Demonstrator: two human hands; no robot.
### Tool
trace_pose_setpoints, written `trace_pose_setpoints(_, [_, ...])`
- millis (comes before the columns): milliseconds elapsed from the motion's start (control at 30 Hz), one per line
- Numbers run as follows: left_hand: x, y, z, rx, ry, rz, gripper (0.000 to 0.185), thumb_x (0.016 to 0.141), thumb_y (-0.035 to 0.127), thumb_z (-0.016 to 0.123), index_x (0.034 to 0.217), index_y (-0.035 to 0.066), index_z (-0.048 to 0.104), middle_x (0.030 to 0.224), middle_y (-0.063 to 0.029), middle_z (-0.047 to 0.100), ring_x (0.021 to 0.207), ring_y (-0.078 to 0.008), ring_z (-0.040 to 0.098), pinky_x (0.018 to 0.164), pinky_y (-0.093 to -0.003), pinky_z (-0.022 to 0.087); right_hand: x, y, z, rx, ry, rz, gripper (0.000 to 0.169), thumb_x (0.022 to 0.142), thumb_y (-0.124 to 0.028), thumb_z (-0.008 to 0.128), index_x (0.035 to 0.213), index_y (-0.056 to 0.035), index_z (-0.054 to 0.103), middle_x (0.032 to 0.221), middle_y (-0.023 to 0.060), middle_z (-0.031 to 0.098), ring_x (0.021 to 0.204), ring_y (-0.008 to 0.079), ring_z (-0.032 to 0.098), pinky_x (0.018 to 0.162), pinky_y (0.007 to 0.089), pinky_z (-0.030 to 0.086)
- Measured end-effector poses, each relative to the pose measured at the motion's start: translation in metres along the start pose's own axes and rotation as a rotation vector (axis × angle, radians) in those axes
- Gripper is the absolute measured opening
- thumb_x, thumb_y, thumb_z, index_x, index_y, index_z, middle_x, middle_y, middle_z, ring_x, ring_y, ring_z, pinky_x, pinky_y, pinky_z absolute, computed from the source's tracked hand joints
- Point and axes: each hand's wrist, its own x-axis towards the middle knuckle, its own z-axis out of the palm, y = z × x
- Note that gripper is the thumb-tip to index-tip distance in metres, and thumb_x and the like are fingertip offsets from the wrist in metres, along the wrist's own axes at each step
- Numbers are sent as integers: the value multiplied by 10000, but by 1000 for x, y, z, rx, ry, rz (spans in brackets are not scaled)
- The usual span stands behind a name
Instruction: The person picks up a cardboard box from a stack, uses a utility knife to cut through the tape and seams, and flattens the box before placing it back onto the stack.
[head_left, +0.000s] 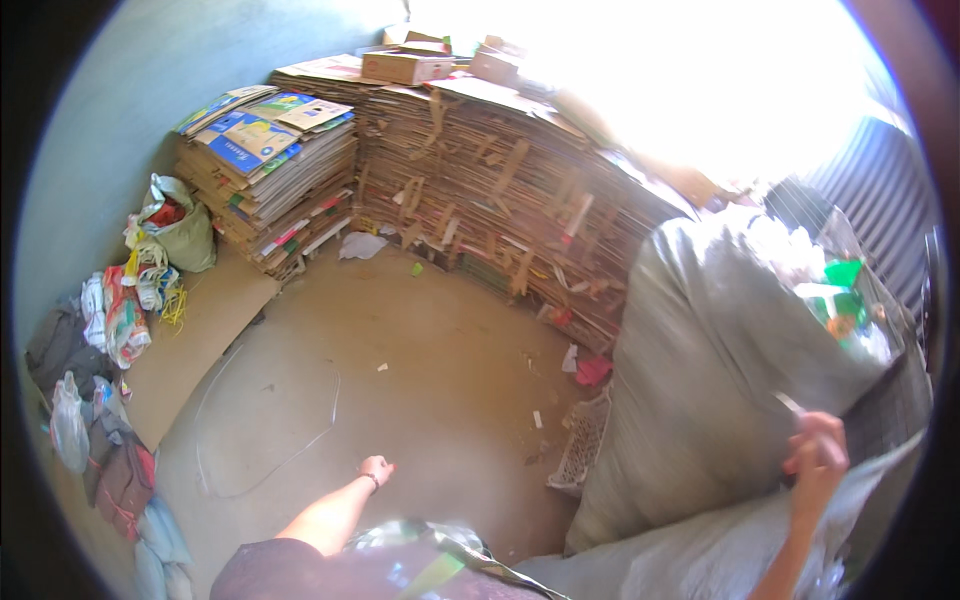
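Note:
My left hand (379, 470), with a dark band at the wrist, is held out above the concrete floor (450, 375). Its fingers are curled in, and I see nothing in them. On the right, my right hand (817, 451) grips a thin, pale tool (789, 403) whose tip points up and left; blur hides its exact kind. Just beyond that hand stands a very large grey woven sack (697, 360), bulging full. Plastic bottles (840, 300), some green, show at its top. Another pale woven sack (675, 536) lies below it, near my right forearm.
Stacks of flattened cardboard (465, 172) line the far side, with open boxes (409, 64) on top. Along the left wall are a filled green sack (184, 232), plastic bags (69, 424) and a cardboard sheet (202, 322). A white string (300, 450) loops across the floor; a netted piece (585, 442) lies beside the large sack.

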Motion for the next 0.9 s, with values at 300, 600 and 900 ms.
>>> trace_pose_setpoints(300, [62,-122,-63,169,-152,-670,499,786,313,691,1219,67,658,1311,-165,610,1220,-283,589,980,-401,496,37,112,323,565,-263,392,212,912,-21,556,1089,-13,673,816,73,650,576,72,578,457,215,461])
trace_pose_setpoints(600, [107,-32,-79,749,-224,-104,316,864,321,636,1082,113,731,1043,-109,732,979,-191,697,811,-433,567,143,97,622,1107,-582,629,217,979,-206,605,1086,-17,622,782,45,573,571,108,588,498,236,478])
trace_pose_setpoints(900, [250,26,-116,-178,39,-686,251,897,288,621,1011,82,708,924,-96,714,847,-185,691,703,-383,566,267,-22,844,1161,-764,344,206,1020,-173,549,1134,-12,607,880,36,586,633,84,588,544,216,468])
